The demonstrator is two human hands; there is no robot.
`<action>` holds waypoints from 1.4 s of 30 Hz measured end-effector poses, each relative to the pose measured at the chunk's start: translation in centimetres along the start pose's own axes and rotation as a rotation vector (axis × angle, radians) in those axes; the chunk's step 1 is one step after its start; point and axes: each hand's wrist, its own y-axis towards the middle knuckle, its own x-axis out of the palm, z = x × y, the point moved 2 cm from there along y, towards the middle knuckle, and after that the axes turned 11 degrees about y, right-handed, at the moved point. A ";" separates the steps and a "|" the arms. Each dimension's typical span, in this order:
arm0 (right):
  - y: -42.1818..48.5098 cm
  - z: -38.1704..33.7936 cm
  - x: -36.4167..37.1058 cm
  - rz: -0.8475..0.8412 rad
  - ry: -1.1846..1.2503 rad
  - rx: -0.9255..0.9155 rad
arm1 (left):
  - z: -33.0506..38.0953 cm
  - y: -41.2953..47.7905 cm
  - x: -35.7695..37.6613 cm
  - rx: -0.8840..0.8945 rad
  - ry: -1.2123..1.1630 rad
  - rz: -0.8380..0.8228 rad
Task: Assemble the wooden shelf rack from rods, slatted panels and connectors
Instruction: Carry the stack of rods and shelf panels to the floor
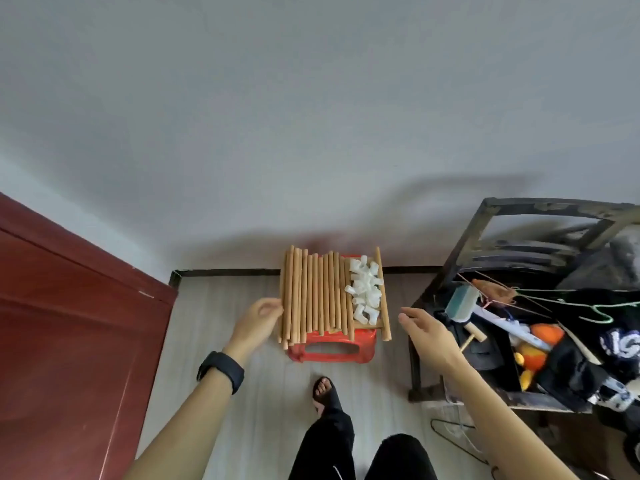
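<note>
Several wooden rods (313, 296) lie side by side on a red plastic stool (330, 351) against the wall. A pile of white plastic connectors (365, 292) rests on a slatted panel (381, 322) at the rods' right. My left hand (258, 317), a black band on its wrist, reaches the left edge of the rods, fingers relaxed, touching or nearly touching the outermost rod. Just right of the stool, my right hand (424, 329) hovers with fingers relaxed and holds nothing.
A dark red door (69, 323) stands at the left. At the right a dark table (485, 237) holds clothes, hangers, a small wooden mallet (474, 336) and toys. My sandalled foot (325, 393) is on the pale floor in front of the stool.
</note>
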 end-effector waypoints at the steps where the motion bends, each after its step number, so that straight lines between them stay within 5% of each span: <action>1: 2.2 0.0 0.2 0.011 0.022 0.034 | -0.1 2.1 -0.5 -0.033 -0.021 -0.010; 17: 30.6 12.5 8.0 0.055 0.589 0.651 | -11.4 26.0 10.2 -0.561 -0.406 -0.197; 28: 33.1 15.1 6.2 -0.125 0.642 0.704 | -11.1 29.0 10.5 -0.605 -0.662 -0.273; 42: 24.9 4.7 1.0 -0.174 0.672 0.631 | -4.3 21.4 1.2 -0.528 -0.660 -0.266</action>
